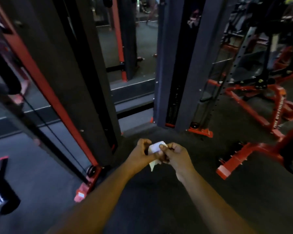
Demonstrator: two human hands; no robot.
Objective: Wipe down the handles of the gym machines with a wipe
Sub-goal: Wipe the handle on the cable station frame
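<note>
White and folded small, the wipe (156, 147) sits pinched between both hands at waist height, the left hand (142, 153) and right hand (173, 153) curling their fingers around it. No handle is being touched; the red and black cable machine (61, 85) stands ahead, so the wiping here looks yet to begin.

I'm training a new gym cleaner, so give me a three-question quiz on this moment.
1. True or false: both hands grip the wipe.
2. What is the wipe touching? A) a machine handle B) only the hands C) the floor
3. Fill in: the machine frames are black and ___.

Key: 1. True; left hand and right hand both pinch it. 2. B. 3. red, as on the frame.
</note>
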